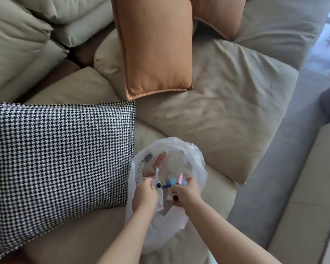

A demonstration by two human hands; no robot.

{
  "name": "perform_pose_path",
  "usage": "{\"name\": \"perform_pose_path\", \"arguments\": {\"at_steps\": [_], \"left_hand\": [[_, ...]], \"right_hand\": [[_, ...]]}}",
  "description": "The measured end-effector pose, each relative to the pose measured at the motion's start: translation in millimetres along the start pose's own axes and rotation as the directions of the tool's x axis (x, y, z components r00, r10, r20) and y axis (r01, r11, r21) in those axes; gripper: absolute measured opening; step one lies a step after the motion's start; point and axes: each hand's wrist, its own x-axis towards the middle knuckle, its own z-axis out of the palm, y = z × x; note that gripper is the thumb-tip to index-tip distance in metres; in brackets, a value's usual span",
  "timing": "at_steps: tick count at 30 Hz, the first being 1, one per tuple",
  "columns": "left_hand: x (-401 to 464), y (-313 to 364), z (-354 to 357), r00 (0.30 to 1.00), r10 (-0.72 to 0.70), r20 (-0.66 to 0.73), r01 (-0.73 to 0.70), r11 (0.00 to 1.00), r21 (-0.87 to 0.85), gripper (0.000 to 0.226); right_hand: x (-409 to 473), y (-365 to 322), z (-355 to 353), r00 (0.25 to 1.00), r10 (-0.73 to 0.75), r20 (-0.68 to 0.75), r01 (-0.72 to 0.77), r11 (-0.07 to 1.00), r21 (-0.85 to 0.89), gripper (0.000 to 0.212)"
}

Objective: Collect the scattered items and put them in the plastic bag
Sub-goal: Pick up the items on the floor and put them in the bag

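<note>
On the near edge of a beige sofa (227, 103), a thin white plastic bag (196, 162) sits with its mouth open upward, just to the right of a black-and-white checked cushion (61, 155). Both hands reach into the bag's mouth from the near side. The left hand (144, 195) has its fingers curled, pinching the bag's left rim. The right hand (187, 193) is closed around several small items, among them a blue tube (170, 182) with a dark cap, a pink stick (180, 178) and a dark-capped piece nearest the wrist. Deeper in the bag lie red-and-white wrappers (156, 162). Farther back, an orange cushion (156, 48) stands against the sofa's back, with a second orange cushion (221, 14) to its right.
</note>
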Motion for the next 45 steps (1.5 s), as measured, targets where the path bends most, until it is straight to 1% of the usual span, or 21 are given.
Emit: {"name": "perform_pose_path", "arguments": {"at_steps": [3,5,6,8,12,15,18,21,23,26,28,30,34,37,42,45], "left_hand": [[-4,5,-1,1.0,0.001,0.023,-0.001,1.0,-0.005,0.037],[-10,10,-2,0.999,0.016,0.031,-0.017,1.0,0.014,0.037],[-13,12,-3,0.999,0.035,0.033,-0.036,0.999,0.028,0.037],[-20,18,-2,0.996,0.077,0.047,-0.08,0.995,0.058,0.037],[-34,31,-3,0.981,0.152,0.122,-0.168,0.976,0.138,0.04],[-49,42,-3,0.951,0.243,0.189,-0.282,0.936,0.212,0.037],[-65,52,1,0.907,0.324,0.27,-0.4,0.864,0.305,0.032],[-82,63,13,0.851,0.391,0.35,-0.509,0.777,0.37,0.028],[-94,70,26,0.801,0.434,0.412,-0.59,0.687,0.423,0.029],[-114,81,53,0.708,0.487,0.512,-0.706,0.509,0.492,0.032],[-125,84,68,0.653,0.494,0.575,-0.758,0.416,0.503,0.035],[-142,90,89,0.6,0.489,0.633,-0.799,0.335,0.499,0.037],[-175,93,127,0.535,0.456,0.711,-0.841,0.208,0.5,0.038],[-201,91,156,0.507,0.438,0.742,-0.854,0.142,0.5,0.038],[-256,86,207,0.493,0.392,0.777,-0.861,0.089,0.501,0.039],[-295,82,241,0.484,0.369,0.793,-0.865,0.067,0.497,0.039]], "right_hand": [[-2,0,-2,1.0,-0.009,-0.028,0.009,1.0,0.011,0.056],[-7,1,-6,1.0,-0.005,-0.015,0.005,1.0,0.013,0.066],[-9,2,-9,1.0,-0.009,-0.003,0.008,1.0,-0.015,0.068],[-15,5,-15,0.999,-0.04,-0.009,0.039,0.993,-0.108,0.06],[-33,11,-30,0.991,-0.127,-0.047,0.108,0.951,-0.288,0.039],[-49,15,-50,0.983,-0.182,-0.032,0.148,0.878,-0.455,0.037],[-65,20,-76,0.979,-0.199,-0.052,0.14,0.826,-0.545,0.037],[-77,31,-105,0.975,-0.195,-0.109,0.088,0.786,-0.612,0.043],[-84,41,-124,0.97,-0.191,-0.153,0.053,0.775,-0.63,0.044],[-91,63,-155,0.956,-0.2,-0.214,0.016,0.765,-0.643,0.036],[-97,76,-170,0.948,-0.203,-0.245,-0.013,0.745,-0.667,0.032],[-103,96,-191,0.939,-0.189,-0.287,-0.056,0.739,-0.672,0.034],[-114,139,-232,0.926,-0.159,-0.343,-0.117,0.741,-0.661,0.038],[-123,178,-264,0.921,-0.107,-0.376,-0.159,0.776,-0.61,0.038],[-141,250,-323,0.914,-0.006,-0.406,-0.234,0.809,-0.539,0.037],[-155,293,-360,0.899,0.027,-0.437,-0.263,0.832,-0.488,0.04]]}}
